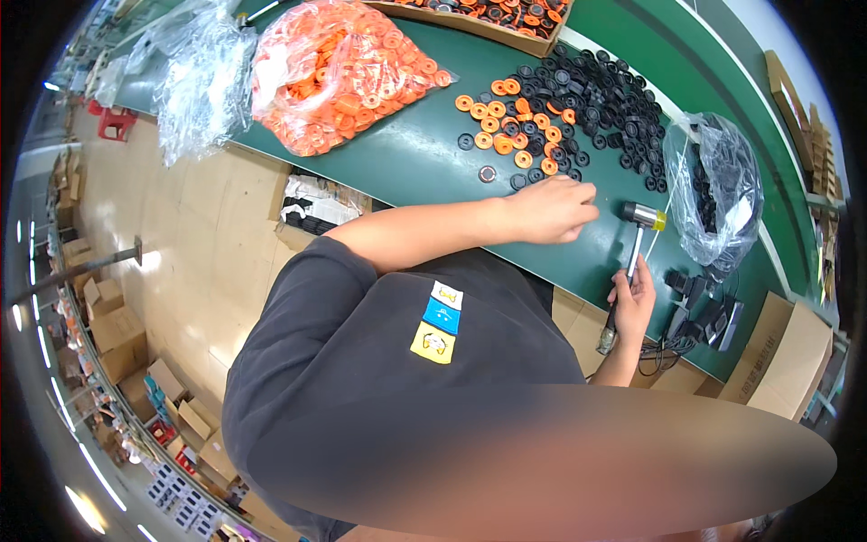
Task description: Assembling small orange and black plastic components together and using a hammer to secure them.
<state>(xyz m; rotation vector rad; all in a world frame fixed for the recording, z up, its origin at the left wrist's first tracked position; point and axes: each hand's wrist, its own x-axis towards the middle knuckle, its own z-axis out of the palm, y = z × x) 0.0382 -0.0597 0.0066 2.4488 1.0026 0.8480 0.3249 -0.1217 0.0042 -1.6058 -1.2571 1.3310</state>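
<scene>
My left hand (553,210) is closed over the green table, next to the near edge of the loose round parts; anything in its fingers is hidden. My right hand (635,298) grips the handle of a two-faced mallet (644,215), its head metal with one black end and one yellow end. The mallet head is raised toward the table, right of my left hand. Beyond my left hand lie orange rings (523,159) mixed with black round wheel-like parts (591,90). One dark disc (488,174) lies apart from the pile, near the table edge.
A clear bag of orange parts (339,77) and crumpled plastic (203,81) lie to the left. A cardboard box (506,36) of mixed parts stands at the back. A clear bag with black parts (718,190), a black device with cables (695,316) and a carton (777,357) are on the right.
</scene>
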